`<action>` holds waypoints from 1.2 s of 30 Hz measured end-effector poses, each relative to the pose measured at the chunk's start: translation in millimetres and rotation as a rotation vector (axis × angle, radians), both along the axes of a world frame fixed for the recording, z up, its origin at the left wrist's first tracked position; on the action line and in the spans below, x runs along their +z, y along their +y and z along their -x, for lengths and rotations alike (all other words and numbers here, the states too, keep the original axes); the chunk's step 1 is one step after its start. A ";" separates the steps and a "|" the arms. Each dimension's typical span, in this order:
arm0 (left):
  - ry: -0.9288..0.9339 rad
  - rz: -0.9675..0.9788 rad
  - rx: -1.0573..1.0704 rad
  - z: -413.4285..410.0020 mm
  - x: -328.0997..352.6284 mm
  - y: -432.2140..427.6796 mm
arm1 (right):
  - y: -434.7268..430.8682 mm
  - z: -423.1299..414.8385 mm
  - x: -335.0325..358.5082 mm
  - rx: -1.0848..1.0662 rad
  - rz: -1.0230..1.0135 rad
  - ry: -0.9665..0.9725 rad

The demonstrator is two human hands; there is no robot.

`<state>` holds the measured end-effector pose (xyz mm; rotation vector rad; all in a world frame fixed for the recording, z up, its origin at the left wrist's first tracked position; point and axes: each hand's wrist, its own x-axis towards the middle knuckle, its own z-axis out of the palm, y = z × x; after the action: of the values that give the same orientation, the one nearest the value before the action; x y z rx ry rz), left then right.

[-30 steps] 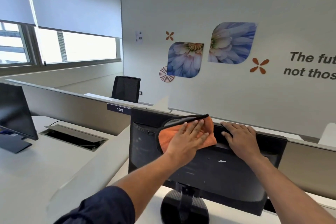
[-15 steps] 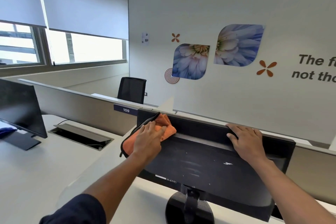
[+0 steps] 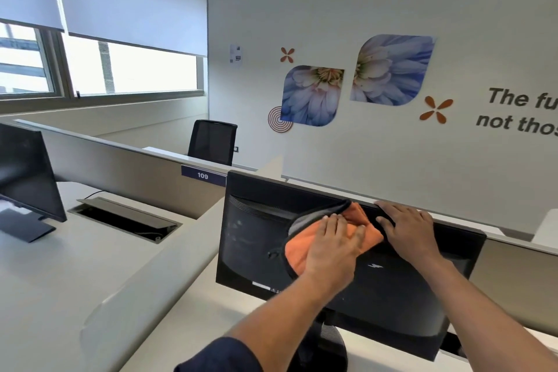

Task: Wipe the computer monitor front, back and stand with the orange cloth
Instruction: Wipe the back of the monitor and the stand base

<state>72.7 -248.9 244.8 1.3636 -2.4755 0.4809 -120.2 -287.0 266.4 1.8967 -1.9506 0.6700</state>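
Note:
A black computer monitor (image 3: 253,238) stands with its back panel facing me on a white desk, on a round black stand (image 3: 329,347) partly hidden by my arm. My left hand (image 3: 332,248) lies flat on the orange cloth (image 3: 297,255), pressing it against the upper middle of the back panel. The cloth has a dark trim and is bunched under my fingers. Just to the right of the cloth, my right hand (image 3: 404,228) grips the monitor's top edge, fingers curled over it.
A second black monitor (image 3: 24,172) stands at the left on the neighbouring desk (image 3: 45,275), beside an open cable hatch (image 3: 126,216). Grey partitions (image 3: 120,169) with a "109" label run behind the desks. A black office chair (image 3: 213,142) sits by the far wall.
My left hand has slid the cloth from the monitor's upper left corner back to the right, toward my right hand. The right hand has kept its grip on the top edge.

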 end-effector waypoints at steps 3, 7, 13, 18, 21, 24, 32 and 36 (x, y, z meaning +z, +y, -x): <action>0.010 0.026 -0.029 -21.7 0.2 -6.2 | -1.2 -7.2 0.6 0.025 0.029 0.003; 0.018 0.032 0.012 -64.0 1.1 -19.7 | 0.7 -5.8 1.9 0.036 0.005 -0.001; 0.082 -0.018 0.216 -148.4 -1.4 -45.0 | 2.4 -8.1 4.4 0.042 0.009 -0.005; 0.336 -0.230 0.400 -190.5 -1.5 -61.0 | -3.8 -20.8 8.0 0.006 -0.008 -0.002; 0.525 -0.349 0.445 -179.6 -1.8 -66.2 | -5.6 -24.2 7.3 -0.012 -0.002 -0.012; 0.762 -0.399 0.453 -161.1 -2.1 -75.7 | -1.7 -20.6 5.3 -0.011 0.019 -0.028; 1.018 -0.271 0.403 -123.8 5.6 -75.7 | 4.3 -8.9 -1.3 -0.020 0.022 -0.077; 1.070 -0.190 0.372 -144.1 -27.7 -81.0 | 4.1 -16.3 -0.4 0.002 0.065 -0.059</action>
<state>216.8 -329.9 217.1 1.5693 -1.4192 -0.3706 -103.9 -282.9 266.0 1.8602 -1.9382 0.7888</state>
